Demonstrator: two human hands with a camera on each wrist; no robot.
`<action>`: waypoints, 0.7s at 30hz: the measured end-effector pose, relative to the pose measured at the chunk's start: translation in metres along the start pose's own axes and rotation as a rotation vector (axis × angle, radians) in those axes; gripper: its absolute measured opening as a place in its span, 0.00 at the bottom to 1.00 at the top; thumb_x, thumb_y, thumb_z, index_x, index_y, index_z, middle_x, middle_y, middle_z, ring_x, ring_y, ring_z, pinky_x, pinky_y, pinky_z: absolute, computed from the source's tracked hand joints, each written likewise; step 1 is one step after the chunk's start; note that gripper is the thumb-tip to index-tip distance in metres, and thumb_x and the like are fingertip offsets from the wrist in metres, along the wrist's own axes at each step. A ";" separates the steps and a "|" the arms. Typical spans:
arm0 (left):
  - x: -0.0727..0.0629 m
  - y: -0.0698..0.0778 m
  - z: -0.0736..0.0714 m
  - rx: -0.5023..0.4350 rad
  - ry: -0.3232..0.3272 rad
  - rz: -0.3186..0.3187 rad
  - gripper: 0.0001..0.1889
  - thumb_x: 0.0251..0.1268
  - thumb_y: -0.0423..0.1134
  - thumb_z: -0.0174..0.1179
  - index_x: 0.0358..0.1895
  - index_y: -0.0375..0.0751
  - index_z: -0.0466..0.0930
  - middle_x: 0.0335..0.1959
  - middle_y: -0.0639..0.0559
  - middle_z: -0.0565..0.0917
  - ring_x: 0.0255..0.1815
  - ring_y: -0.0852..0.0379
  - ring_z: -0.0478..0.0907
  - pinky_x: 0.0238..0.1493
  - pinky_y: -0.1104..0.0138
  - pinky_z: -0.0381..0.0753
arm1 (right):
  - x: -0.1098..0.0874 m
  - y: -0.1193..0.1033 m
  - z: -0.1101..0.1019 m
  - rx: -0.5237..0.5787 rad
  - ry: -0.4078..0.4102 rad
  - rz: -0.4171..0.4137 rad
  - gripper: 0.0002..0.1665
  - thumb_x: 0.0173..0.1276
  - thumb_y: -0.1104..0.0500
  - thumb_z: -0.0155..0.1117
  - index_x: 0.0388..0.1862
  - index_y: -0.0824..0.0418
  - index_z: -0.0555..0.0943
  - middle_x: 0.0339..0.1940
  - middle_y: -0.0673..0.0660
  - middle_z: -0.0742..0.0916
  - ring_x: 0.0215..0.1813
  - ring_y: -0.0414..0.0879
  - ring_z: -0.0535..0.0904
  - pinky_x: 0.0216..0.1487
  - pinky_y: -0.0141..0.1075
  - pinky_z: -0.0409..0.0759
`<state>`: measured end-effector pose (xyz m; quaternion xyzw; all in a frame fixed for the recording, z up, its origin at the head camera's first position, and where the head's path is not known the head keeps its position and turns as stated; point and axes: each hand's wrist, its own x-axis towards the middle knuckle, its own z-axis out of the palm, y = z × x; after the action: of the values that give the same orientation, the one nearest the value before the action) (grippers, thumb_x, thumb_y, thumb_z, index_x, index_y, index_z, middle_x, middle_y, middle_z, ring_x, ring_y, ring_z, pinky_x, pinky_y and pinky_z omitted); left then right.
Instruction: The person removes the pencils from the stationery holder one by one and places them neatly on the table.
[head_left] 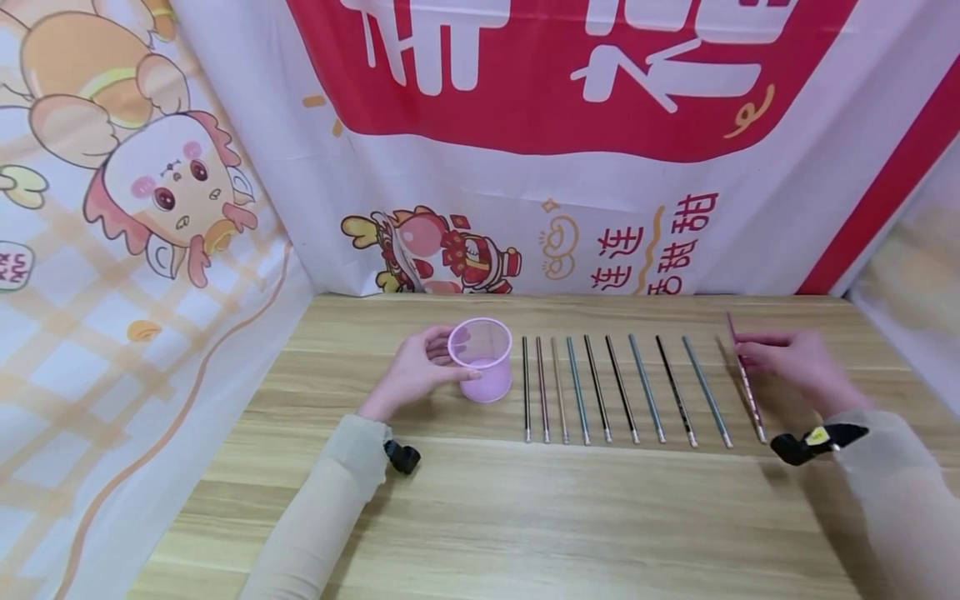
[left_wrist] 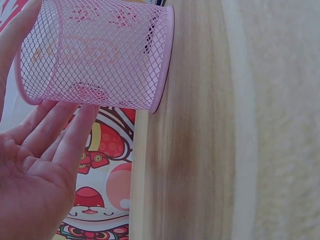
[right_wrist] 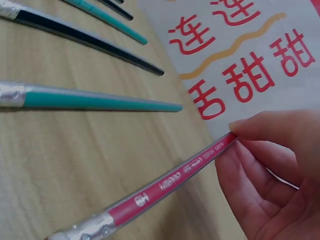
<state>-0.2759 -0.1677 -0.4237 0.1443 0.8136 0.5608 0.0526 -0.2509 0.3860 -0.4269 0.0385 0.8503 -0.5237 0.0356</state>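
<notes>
A pink mesh pencil cup (head_left: pixel 486 385) stands upright on the table, left of a row of pencils. My left hand (head_left: pixel 412 371) holds its side, thumb in front and fingers behind; the left wrist view shows the fingers against the mesh cup (left_wrist: pixel 100 55). At the right end of the row, my right hand (head_left: pixel 802 367) pinches a red pencil (head_left: pixel 746 390) near its far end. That end is tilted up off the table in the right wrist view, where the red pencil (right_wrist: pixel 170 181) shows white lettering and a metal ferrule.
Several pencils lie side by side between the hands, among them a blue pencil (head_left: pixel 707 392), a black pencil (head_left: pixel 677 392) and a tan pencil (head_left: pixel 560 390). The wooden table (head_left: pixel 555 525) ends at a printed cloth backdrop (head_left: pixel 555 183). Another printed cloth (head_left: pixel 247 333) hangs along the left.
</notes>
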 end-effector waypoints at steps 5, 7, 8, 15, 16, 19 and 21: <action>0.000 -0.002 0.000 0.000 -0.002 -0.006 0.42 0.44 0.41 0.84 0.66 0.38 0.74 0.59 0.44 0.81 0.59 0.47 0.80 0.61 0.64 0.80 | 0.001 0.005 0.005 -0.069 -0.063 0.024 0.34 0.76 0.52 0.65 0.67 0.78 0.72 0.46 0.63 0.90 0.39 0.39 0.88 0.42 0.29 0.86; 0.000 -0.002 0.000 0.000 -0.001 -0.006 0.43 0.44 0.41 0.84 0.66 0.38 0.74 0.59 0.45 0.81 0.59 0.47 0.80 0.61 0.64 0.80 | 0.001 0.006 0.008 -0.095 -0.070 0.039 0.35 0.76 0.51 0.65 0.67 0.77 0.72 0.47 0.64 0.89 0.40 0.39 0.87 0.41 0.30 0.86; 0.000 -0.002 0.000 -0.001 0.000 -0.007 0.43 0.44 0.41 0.84 0.66 0.38 0.74 0.59 0.45 0.81 0.58 0.47 0.80 0.61 0.64 0.80 | 0.002 0.007 0.009 -0.100 -0.070 0.041 0.34 0.75 0.51 0.66 0.67 0.77 0.73 0.47 0.64 0.89 0.40 0.39 0.87 0.41 0.31 0.86; 0.000 -0.001 0.000 0.004 -0.002 -0.002 0.43 0.44 0.41 0.84 0.67 0.38 0.74 0.59 0.45 0.81 0.59 0.48 0.80 0.61 0.63 0.80 | 0.006 0.011 0.016 -0.125 -0.070 0.088 0.33 0.74 0.51 0.67 0.63 0.77 0.76 0.43 0.61 0.90 0.39 0.41 0.87 0.40 0.33 0.87; 0.000 -0.001 0.000 0.005 -0.001 -0.002 0.43 0.44 0.41 0.84 0.66 0.38 0.74 0.59 0.45 0.81 0.59 0.48 0.80 0.61 0.63 0.80 | 0.007 0.011 0.017 -0.130 -0.065 0.092 0.32 0.74 0.51 0.67 0.63 0.76 0.77 0.43 0.61 0.90 0.39 0.41 0.87 0.40 0.33 0.87; 0.000 -0.001 0.000 0.007 0.002 -0.002 0.43 0.44 0.41 0.84 0.66 0.38 0.74 0.59 0.44 0.81 0.59 0.47 0.80 0.61 0.63 0.80 | 0.009 0.012 0.019 -0.145 -0.051 0.110 0.31 0.73 0.51 0.67 0.62 0.76 0.78 0.42 0.60 0.90 0.39 0.45 0.86 0.39 0.34 0.87; 0.000 -0.001 0.000 0.007 0.003 -0.005 0.43 0.44 0.41 0.84 0.66 0.37 0.74 0.59 0.44 0.81 0.59 0.46 0.80 0.61 0.63 0.80 | 0.009 0.012 0.021 -0.151 -0.042 0.126 0.30 0.73 0.51 0.67 0.61 0.75 0.79 0.41 0.59 0.90 0.39 0.47 0.86 0.39 0.35 0.87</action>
<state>-0.2761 -0.1682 -0.4243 0.1419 0.8158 0.5581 0.0524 -0.2584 0.3730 -0.4482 0.0783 0.8823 -0.4555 0.0890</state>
